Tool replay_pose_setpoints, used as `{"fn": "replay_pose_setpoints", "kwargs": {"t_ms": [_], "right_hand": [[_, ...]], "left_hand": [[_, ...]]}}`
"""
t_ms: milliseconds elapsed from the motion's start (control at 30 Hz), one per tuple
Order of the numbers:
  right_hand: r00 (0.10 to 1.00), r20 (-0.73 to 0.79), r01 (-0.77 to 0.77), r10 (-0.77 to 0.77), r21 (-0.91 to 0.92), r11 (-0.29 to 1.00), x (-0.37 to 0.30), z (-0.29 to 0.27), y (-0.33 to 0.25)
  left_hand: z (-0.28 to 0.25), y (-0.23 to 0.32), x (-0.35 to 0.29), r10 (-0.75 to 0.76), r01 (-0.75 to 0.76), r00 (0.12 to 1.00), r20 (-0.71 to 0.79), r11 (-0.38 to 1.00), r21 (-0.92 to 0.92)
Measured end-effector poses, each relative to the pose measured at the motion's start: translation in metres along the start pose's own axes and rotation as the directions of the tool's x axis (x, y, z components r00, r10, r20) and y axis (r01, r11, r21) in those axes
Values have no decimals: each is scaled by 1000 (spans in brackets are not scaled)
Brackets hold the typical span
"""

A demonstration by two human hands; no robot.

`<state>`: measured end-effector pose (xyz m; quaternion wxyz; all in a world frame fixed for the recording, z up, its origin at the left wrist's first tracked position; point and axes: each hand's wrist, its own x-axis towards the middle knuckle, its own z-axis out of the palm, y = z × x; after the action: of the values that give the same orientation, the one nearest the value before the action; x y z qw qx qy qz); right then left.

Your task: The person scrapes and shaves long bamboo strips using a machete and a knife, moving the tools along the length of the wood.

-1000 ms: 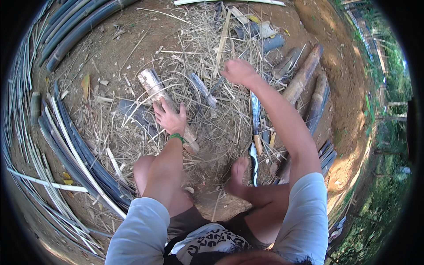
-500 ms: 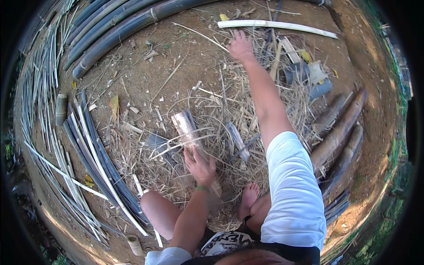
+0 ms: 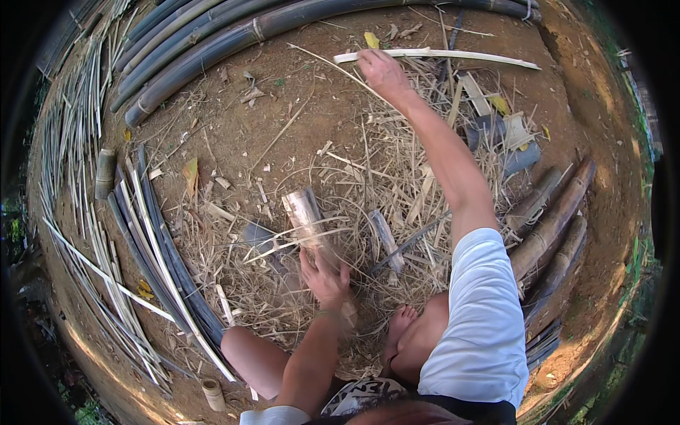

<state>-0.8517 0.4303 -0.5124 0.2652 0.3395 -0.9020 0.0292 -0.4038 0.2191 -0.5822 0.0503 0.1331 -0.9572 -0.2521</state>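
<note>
My right hand (image 3: 384, 74) reaches far forward and is closed on a long pale bamboo strip (image 3: 474, 55) near its left end. The strip lies across the far side of the litter. Close to my knees, my left hand (image 3: 326, 278) is curled over the lower part of a short, thick bamboo piece (image 3: 302, 210), its thumb on the right side. The area under that palm is hidden and partly blurred. Thin pale slivers (image 3: 312, 230) cross over the piece just ahead of my fingers.
Thick dark bamboo poles (image 3: 234, 49) lie along the far left. Bundled long strips (image 3: 71, 142) and darker slats (image 3: 159, 241) are at the left. Shavings (image 3: 397, 177) cover the ground before me. Brown bamboo lengths (image 3: 549, 216) lie at right, and cut segments (image 3: 520, 157) sit behind them.
My right hand has closed on the pale strip and shifted it left and slightly nearer. My left hand stays on the short bamboo piece. The view has tilted slightly.
</note>
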Motion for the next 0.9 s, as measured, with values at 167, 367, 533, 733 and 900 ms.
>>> {"fn": "replay_pose_setpoints", "kwargs": {"t_ms": [167, 367, 533, 733, 900], "right_hand": [[996, 76, -70, 38, 482, 873, 45, -132, -111], [871, 369, -238, -325, 895, 379, 85, -290, -263], [746, 315, -242, -587, 949, 203, 51, -330, -366], [549, 364, -74, -752, 918, 390, -18, -346, -455], [757, 395, -238, -520, 908, 344, -61, -384, -374]], "left_hand": [[-1, 4, -1, 2, -2, 1000, -6, 1000, -20], [-31, -22, -3, 9, -22, 989, 147, 996, 82], [-208, -66, -9, 37, 571, 818, 574, 77, -817], [-301, -67, -28, 701, 885, 315, 640, 26, -464], [-292, -48, -59, 359, 897, 304, 883, 203, -392]]}}
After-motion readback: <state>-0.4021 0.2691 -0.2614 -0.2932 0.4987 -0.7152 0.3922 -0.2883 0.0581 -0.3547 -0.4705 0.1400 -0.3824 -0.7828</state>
